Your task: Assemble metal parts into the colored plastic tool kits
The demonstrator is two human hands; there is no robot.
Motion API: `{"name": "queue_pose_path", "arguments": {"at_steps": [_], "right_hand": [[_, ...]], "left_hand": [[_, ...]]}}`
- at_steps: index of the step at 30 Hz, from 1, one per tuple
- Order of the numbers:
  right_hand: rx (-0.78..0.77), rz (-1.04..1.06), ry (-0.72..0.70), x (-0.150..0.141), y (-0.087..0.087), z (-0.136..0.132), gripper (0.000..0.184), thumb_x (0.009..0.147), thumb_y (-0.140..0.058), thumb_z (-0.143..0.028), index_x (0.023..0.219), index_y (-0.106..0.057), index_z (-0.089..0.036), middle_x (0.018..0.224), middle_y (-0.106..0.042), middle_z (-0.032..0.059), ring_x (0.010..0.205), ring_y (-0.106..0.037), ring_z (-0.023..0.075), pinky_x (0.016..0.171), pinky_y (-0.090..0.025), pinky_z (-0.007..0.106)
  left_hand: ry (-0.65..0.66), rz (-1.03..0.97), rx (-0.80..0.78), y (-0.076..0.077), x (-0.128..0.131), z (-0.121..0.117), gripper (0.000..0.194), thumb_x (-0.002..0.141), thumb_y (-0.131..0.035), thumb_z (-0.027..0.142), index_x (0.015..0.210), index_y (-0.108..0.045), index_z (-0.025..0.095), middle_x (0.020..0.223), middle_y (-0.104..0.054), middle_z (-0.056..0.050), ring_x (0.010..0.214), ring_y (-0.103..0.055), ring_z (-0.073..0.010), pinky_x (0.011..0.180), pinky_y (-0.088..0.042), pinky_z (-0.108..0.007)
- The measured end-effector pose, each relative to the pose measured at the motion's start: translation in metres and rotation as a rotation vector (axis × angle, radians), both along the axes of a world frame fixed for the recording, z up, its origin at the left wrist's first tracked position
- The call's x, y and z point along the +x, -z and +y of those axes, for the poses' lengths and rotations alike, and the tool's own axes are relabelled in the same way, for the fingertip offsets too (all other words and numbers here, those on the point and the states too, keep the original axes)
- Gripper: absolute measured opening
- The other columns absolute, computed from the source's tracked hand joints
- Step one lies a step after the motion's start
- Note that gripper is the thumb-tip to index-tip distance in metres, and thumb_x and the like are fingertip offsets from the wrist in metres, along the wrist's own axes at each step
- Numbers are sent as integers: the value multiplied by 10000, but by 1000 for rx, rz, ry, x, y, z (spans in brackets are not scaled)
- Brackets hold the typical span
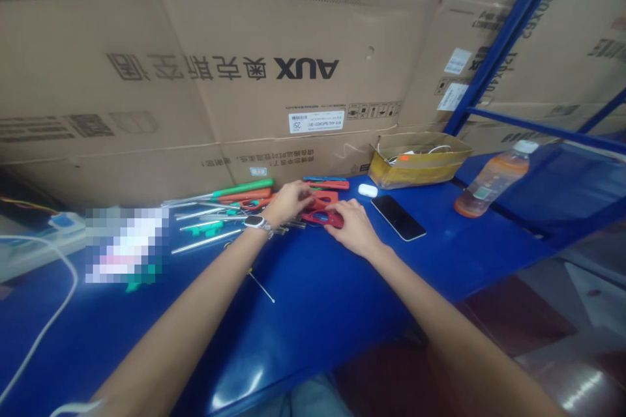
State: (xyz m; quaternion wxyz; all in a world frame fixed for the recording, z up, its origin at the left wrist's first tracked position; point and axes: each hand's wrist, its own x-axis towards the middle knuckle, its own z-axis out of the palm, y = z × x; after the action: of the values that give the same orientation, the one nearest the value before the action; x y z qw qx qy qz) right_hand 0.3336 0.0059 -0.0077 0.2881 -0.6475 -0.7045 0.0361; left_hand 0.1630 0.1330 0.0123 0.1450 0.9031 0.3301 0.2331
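My right hand [355, 225] has its fingers curled on the looped handle of red-handled scissors [320, 216] lying at the middle of the blue table. Just to the left, my left hand [289, 202], with a watch on the wrist, bends its fingers down at a red tool [325, 197] behind the scissors; its fingertips are partly hidden. Under and beside the left hand lie several long metal-shafted tools, one a green-handled screwdriver [244, 189], another with an orange handle [244, 196]. A second pair of scissors [252, 204] with orange-red loops sits among them.
Right of my hands are a white earbud case [368, 190], a black phone [398, 217] and a drink bottle [493, 177]. An open yellow box [420, 166] holds cables. Large cardboard cartons [220, 26] stand behind the table [303, 313]. A white cable [63, 303] runs along the left.
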Motion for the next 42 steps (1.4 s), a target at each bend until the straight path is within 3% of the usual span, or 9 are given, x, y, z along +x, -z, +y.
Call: {"name": "queue_pose_path", "arguments": {"at_steps": [8,13,18,23,26,29,32,35,42], "right_hand": [[-27,-4,-47,-13,-1,11,324,803,-712,-272,1122,-680,-223,1117,-701,66,1058,-531,261,900,-362,392],[-56,-24,-80,-17,1,16,362,793,-723,-292,1144,-671,-221,1148,-689,74,1075,-528,265,914,-356,407],[-56,18,-81,-13,2,11,268,817,-678,-221,1085,-679,-218,1120,-699,64,1025,-541,244,919,-363,413],[19,129,-68,-4,0,8,151,839,-653,-244,985,-687,-226,1044,-699,40,992,-580,221,915,-397,396],[45,101,32,6,-7,24,158,890,-546,-190,972,-679,-213,1035,-693,51,981,-599,207,867,-430,354],[-4,-64,115,15,-19,53,231,897,-518,-168,1057,-680,-206,1089,-698,67,1001,-597,217,866,-428,347],[-30,-128,121,17,-28,85,270,901,-525,-204,1116,-688,-216,1157,-697,88,1094,-557,276,914,-388,412],[-79,-191,116,13,-32,107,256,867,-587,-213,1088,-715,-196,1077,-732,118,1085,-556,305,938,-345,449],[-57,-238,77,5,-32,117,224,919,-525,-183,998,-734,-173,1043,-747,130,1039,-593,284,940,-292,440]], "left_hand": [[-75,-144,9,-21,-35,-8,265,930,-505,315,978,-731,185,768,-731,-44,689,-645,-198,677,-462,-288],[-213,-133,-61,-11,-46,-14,273,929,-462,262,973,-710,157,821,-731,-73,750,-671,-227,728,-489,-307],[-277,-97,-122,2,-34,-9,294,939,-417,207,1025,-684,118,752,-713,-81,705,-677,-230,707,-506,-314],[-292,-62,-42,5,-24,-12,311,927,-466,200,1158,-631,73,1099,-674,-198,1053,-624,-315,930,-462,-420],[-283,-32,120,4,-26,-19,316,926,-510,255,1199,-602,124,1199,-611,-179,1150,-541,-338,983,-419,-466],[-187,8,208,2,-28,-23,154,927,-523,259,983,-641,178,1025,-631,-104,1010,-573,-285,890,-464,-414],[-127,-1,172,0,-30,-23,126,928,-529,261,882,-624,192,936,-615,-72,924,-575,-253,818,-481,-381],[-130,-47,144,0,-34,-24,146,937,-523,283,884,-626,194,932,-609,-63,923,-576,-245,811,-481,-376],[-146,-78,96,4,-42,-20,192,948,-503,285,857,-643,190,932,-609,-62,936,-574,-245,822,-476,-382]]}}
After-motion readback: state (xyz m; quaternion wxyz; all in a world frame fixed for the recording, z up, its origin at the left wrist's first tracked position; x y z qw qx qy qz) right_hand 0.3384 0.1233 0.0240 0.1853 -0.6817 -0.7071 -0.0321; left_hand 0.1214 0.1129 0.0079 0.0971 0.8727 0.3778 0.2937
